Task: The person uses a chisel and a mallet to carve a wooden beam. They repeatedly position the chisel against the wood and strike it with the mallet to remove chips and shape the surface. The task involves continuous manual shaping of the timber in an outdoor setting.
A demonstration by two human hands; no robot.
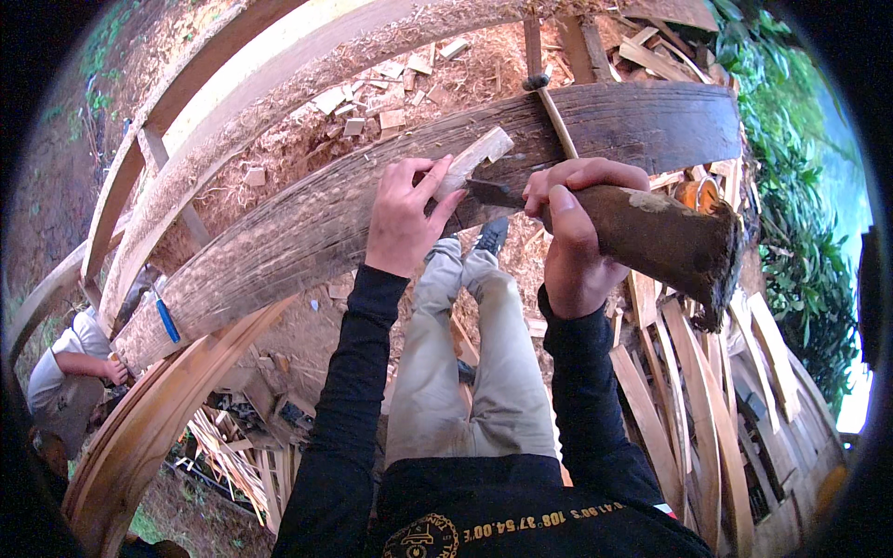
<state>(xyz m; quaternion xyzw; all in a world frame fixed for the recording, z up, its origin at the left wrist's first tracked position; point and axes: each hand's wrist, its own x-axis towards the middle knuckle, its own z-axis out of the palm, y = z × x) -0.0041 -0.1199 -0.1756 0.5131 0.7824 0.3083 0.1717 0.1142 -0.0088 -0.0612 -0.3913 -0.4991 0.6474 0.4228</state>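
My left hand (409, 209) pinches a short pale wood block (476, 160) between thumb and fingers, above a long, dark, weathered beam (307, 209). My right hand (581, 228) is wrapped round a chisel (656, 234) with a thick brown handle that widens to a ragged, frayed end. Its dark blade (493, 192) points left and meets the lower side of the block, close to my left fingertips. Just beyond my right hand, a hammer (558, 123) with a pale wooden handle and dark head rests across the beam.
Another person's hand (113, 370) is at the beam's left end, near a blue-handled tool (167, 321). Curved timber ribs (177, 79) rise at far left. Wood offcuts (391, 119) litter the ground; long planks (707, 409) lie at right. An orange container (698, 193) sits behind the chisel handle.
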